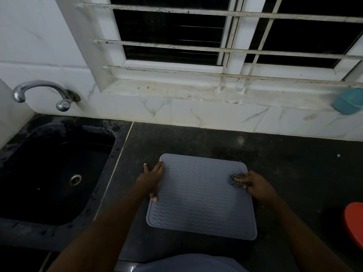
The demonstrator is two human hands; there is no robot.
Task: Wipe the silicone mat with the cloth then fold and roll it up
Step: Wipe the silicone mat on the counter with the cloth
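A grey silicone mat (202,199) with a wavy ribbed surface lies flat and unfolded on the dark countertop (284,163). My left hand (152,180) rests flat on the mat's left edge, fingers spread, pressing it down. My right hand (257,184) sits at the mat's upper right edge, closed on a small black-and-white checked cloth (236,180) that is bunched up and touching the mat. Most of the cloth is hidden under my fingers.
A dark sink (53,173) with a chrome tap (43,93) lies to the left. A red object (354,222) pokes in at the right edge. A teal container (347,102) sits on the window ledge. Tiled wall and barred window stand behind the counter.
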